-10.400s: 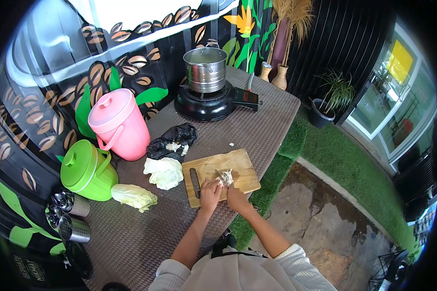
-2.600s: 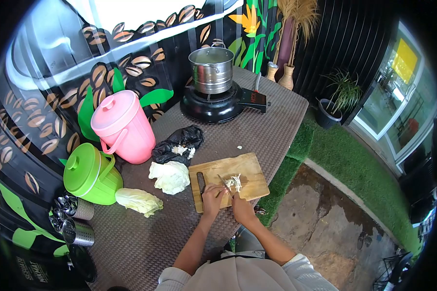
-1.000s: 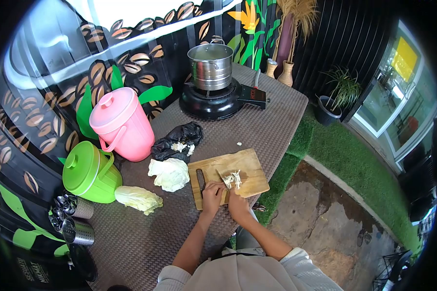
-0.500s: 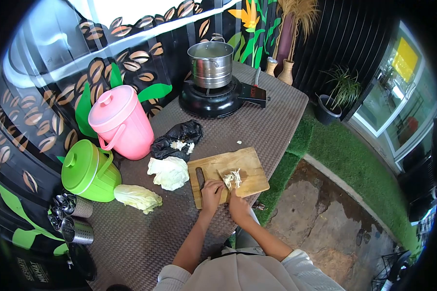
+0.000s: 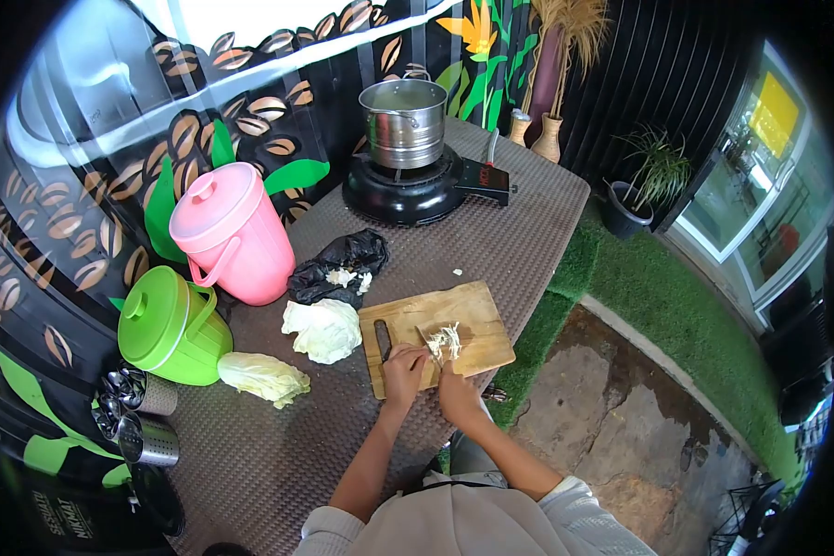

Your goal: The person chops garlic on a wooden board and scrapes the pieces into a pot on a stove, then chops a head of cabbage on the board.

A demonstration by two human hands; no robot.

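A wooden cutting board [image 5: 482, 320] lies on the brown woven-textured table [image 5: 343, 445]. On it sits a small pile of pale shredded pieces [image 5: 447, 341]. My left hand [image 5: 404, 371] rests at the board's near side, fingers closed, just left of the pile; what they press or hold is too small to name. Close beside it, my right hand [image 5: 458, 394] is closed at the board's near edge around a knife, most of it hidden. Part of a thin blade [image 5: 423, 335] shows by the pile. Left of the board are a cabbage [image 5: 322, 331] and a napa cabbage [image 5: 264, 378].
A steel pot [image 5: 404, 125] stands on a black portable stove [image 5: 403, 196] at the back. A black plastic bag [image 5: 343, 264] with scraps lies behind the cabbage. Pink [image 5: 241, 241] and green lidded buckets [image 5: 176, 334] and a perforated steel holder [image 5: 148, 440] line the left.
Both hands stay almost in place at the pile, with only a slight shift of the fingers. Nothing else has visibly moved.
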